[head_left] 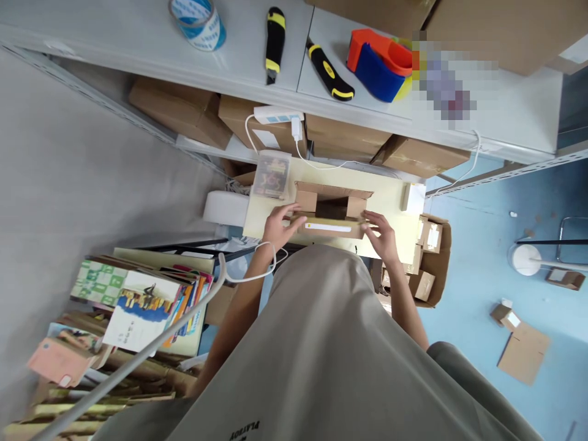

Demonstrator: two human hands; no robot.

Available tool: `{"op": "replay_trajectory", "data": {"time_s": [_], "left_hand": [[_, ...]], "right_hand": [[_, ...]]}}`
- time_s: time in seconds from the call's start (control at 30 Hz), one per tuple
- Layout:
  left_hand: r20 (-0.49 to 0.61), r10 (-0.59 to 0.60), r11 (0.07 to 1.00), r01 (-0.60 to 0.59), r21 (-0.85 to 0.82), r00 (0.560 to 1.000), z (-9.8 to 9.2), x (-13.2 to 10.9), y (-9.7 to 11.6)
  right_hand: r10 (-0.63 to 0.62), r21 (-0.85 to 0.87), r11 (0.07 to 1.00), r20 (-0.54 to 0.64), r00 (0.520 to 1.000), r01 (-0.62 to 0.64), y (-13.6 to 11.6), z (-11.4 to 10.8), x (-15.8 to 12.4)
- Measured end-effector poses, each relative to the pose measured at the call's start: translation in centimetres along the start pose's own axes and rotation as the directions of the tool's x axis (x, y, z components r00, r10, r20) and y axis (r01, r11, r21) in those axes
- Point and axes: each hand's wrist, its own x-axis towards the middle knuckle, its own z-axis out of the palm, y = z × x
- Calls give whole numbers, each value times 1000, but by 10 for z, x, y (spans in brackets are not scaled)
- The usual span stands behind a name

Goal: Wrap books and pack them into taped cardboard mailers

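Note:
A small open cardboard box (pixel 311 202) sits on the pale yellow table in front of me. Its far flap and side flaps stand up, and the inside is dark. My left hand (pixel 279 225) grips the near left corner between thumb and fingers. At the near right corner, my right hand (pixel 380 236) does the same. A long white label (pixel 327 227) with a small yellow mark runs along the near side between my hands.
A clear plastic case (pixel 271 174) stands left of the box, a small white box (pixel 414 198) to the right. Above, a metal shelf holds two utility knives (pixel 275 43) (pixel 329 72), tape (pixel 197 23) and a tape dispenser (pixel 380 64). A grey pole (pixel 151 346) crosses the lower left.

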Motion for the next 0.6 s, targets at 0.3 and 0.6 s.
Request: {"op": "replay_trajectory", "data": {"time_s": [0.3, 0.6], "left_hand": [[15, 258, 943, -256, 213, 966, 4, 35, 2], [-73, 18, 998, -22, -54, 997, 21, 15, -30]], "right_hand": [[-27, -118, 993, 18, 999, 29, 27, -5, 34], [-51, -115, 992, 19, 999, 53, 23, 10, 15]]}}
